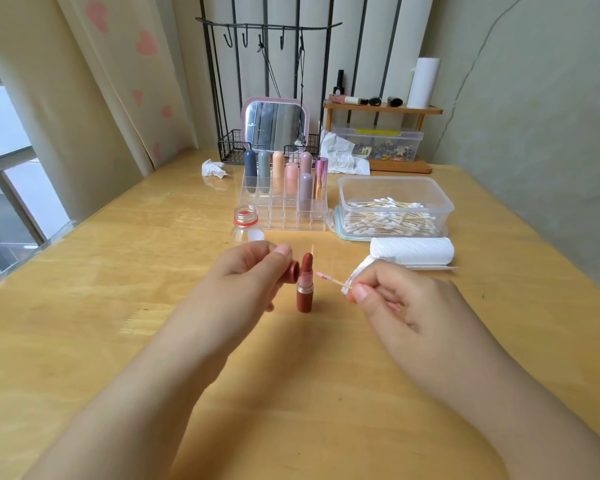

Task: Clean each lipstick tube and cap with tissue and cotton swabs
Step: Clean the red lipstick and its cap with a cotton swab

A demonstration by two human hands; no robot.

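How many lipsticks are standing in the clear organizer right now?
7. Back row: dark blue, grey-blue, peach, mauve-pink. Middle: pink, metallic purple. Front: lilac-grey. The organizer is transparent, so hidden ones are unlikely.

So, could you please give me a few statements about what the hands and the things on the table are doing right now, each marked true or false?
1. The left hand holds the lipstick cap. True.
2. The open lipstick lies flat on the table. False: it stands upright between the hands.
3. The right hand pinches a cotton swab with a pink-stained tip, and some tissue. True.
4. The plastic box of swabs has its lid on. False: it is open on top.
5. The clear organizer holds no lipsticks. False: several capped tubes stand in it.
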